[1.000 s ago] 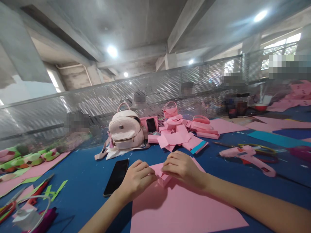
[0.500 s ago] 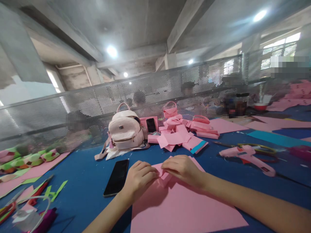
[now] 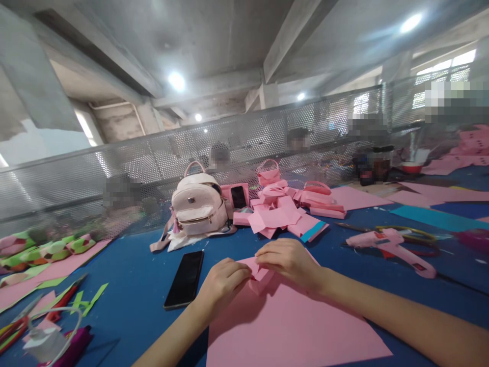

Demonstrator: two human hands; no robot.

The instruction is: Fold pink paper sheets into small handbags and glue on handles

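A small folded pink paper piece point(image 3: 260, 282) is held between my two hands, above a large flat pink sheet point(image 3: 290, 326). My left hand point(image 3: 225, 280) grips its left side with thumb and fingers closed. From the right, my right hand point(image 3: 288, 261) has its fingers curled over the piece's upper edge. The fingertips partly hide the folds. Left of my left hand lies a black smartphone point(image 3: 184, 279), screen up.
A pale backpack point(image 3: 198, 204) and a heap of folded pink paper pieces point(image 3: 280, 211) stand along the metal mesh divider point(image 3: 244, 137). At right lies a pink glue gun point(image 3: 393, 247); at left, red-handled scissors point(image 3: 63, 300) and a white charger plug point(image 3: 44, 344). People sit beyond the divider.
My hands stay on the folded pink piece with only slight finger movement; the right hand sits a touch higher. The view has shifted very slightly.
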